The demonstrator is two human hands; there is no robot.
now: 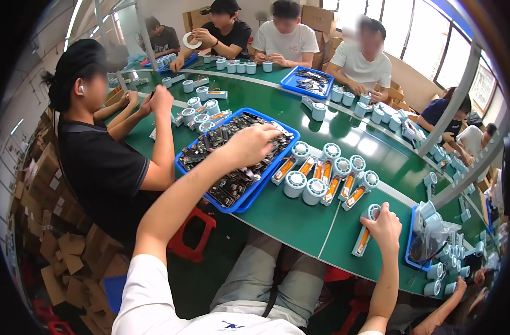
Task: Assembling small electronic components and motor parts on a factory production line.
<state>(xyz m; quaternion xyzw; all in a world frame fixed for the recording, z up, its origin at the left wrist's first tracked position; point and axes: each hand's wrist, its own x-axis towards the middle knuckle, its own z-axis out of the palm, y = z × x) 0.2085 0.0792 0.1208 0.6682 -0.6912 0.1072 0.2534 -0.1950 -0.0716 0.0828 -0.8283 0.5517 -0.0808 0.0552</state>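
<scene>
My left hand (250,146) reaches over a blue tray (228,210) heaped with small dark circuit boards (228,187). Its fingers are partly stretched and apart above the boards, and I see nothing held in them. On the table to the right, my right hand (384,228) grips a pale blue handheld fan body (371,213) by its round head. An orange battery shows in that fan's open handle, which points toward me. Between my hands stands a group of similar fan bodies (314,190), several with orange batteries in their handles.
Another blue tray (415,258) with fan parts and a clear plastic bag stands at the right edge of the green table (288,223). More fan bodies (202,114) lie beyond my tray. A co-worker in black (107,159) sits close on my left; others sit across. A red stool (195,237) is below.
</scene>
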